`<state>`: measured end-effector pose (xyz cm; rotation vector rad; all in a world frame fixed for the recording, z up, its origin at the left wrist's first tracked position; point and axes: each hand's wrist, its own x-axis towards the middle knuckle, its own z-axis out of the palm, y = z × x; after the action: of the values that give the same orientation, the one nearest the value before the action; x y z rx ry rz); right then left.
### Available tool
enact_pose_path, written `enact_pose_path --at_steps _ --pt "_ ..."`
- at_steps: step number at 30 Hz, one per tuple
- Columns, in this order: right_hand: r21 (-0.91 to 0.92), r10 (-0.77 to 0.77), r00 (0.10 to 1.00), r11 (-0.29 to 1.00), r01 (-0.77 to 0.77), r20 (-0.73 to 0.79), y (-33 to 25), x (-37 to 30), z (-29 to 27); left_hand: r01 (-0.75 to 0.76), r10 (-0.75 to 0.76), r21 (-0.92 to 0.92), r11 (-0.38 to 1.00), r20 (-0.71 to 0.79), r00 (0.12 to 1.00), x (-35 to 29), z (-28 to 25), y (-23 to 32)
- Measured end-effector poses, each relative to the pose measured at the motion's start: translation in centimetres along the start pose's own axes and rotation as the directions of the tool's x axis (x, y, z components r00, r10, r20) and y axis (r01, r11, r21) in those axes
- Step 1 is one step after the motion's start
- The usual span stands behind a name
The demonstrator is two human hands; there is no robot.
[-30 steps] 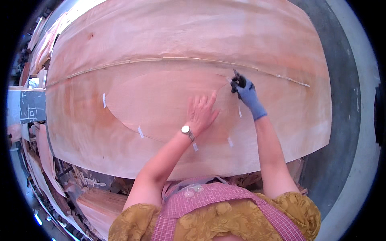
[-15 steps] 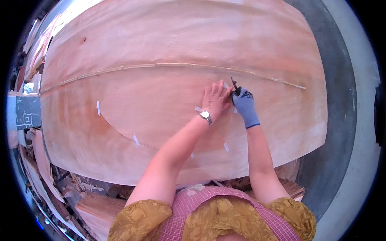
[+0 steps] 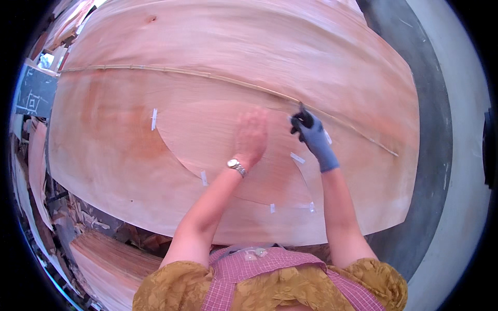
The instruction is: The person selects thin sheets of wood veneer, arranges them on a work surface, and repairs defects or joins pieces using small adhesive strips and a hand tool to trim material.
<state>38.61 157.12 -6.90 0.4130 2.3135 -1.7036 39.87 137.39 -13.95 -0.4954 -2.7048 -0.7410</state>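
Observation:
My left hand (image 3: pixel 251 136), bare with a wristwatch (image 3: pixel 237 166), lies flat over a large sheet of pinkish wood veneer (image 3: pixel 109 171); its fingers are stretched out and blurred. My right hand (image 3: pixel 312 132) wears a blue-grey glove with black fingers, closed round a dark narrow tool (image 3: pixel 301 107) whose tip points away from me, near a long thin bamboo strip (image 3: pixel 207 75). What kind of tool it is, I cannot make out. Between my arms a rounded patch of veneer (image 3: pixel 207 137) is outlined by a seam, with pale tape pieces (image 3: pixel 297 157) along it.
Past the sheet's right edge runs a dark grey table surface (image 3: pixel 436 150). A stack of veneer (image 3: pixel 111 256) and wood scraps (image 3: pixel 96 223) lie at lower left. A dark chalk-marked board (image 3: pixel 36 93) stands at the far left.
My left hand has moved left, away from the right one. The gloved hand keeps hold of the tool. The whole view has turned, so the sheet and strip appear tilted.

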Motion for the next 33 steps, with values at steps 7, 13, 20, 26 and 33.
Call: enact_pose_path --at_steps 7,13,20,26,33 --pt "-0.662 -0.085 0.992 0.739 0.124 0.091 -2.1 10.1 10.2 0.106 -0.106 -0.201 0.974 0.012 0.994 1.2 -2.2 -4.6" --pt "-0.865 -0.027 0.999 0.499 0.051 0.044 -1.6 9.4 8.7 0.003 -0.018 0.093 0.996 0.166 0.986 1.1 -1.1 -5.8" --pt "-0.205 0.086 0.991 0.973 -0.106 -0.104 1.3 4.2 8.7 -0.045 0.002 0.139 0.989 0.297 0.955 2.4 -1.6 -4.9" --pt "0.273 0.105 0.97 0.948 -0.164 0.219 -6.6 -6.6 12.3 -0.031 -0.04 0.204 0.978 0.337 0.941 1.6 -1.9 -5.4" --pt "-0.417 -0.15 0.987 0.895 0.16 0.057 -6.8 -14.9 18.9 0.018 -0.017 0.0 1.0 0.305 0.952 1.5 -2.9 -5.8"
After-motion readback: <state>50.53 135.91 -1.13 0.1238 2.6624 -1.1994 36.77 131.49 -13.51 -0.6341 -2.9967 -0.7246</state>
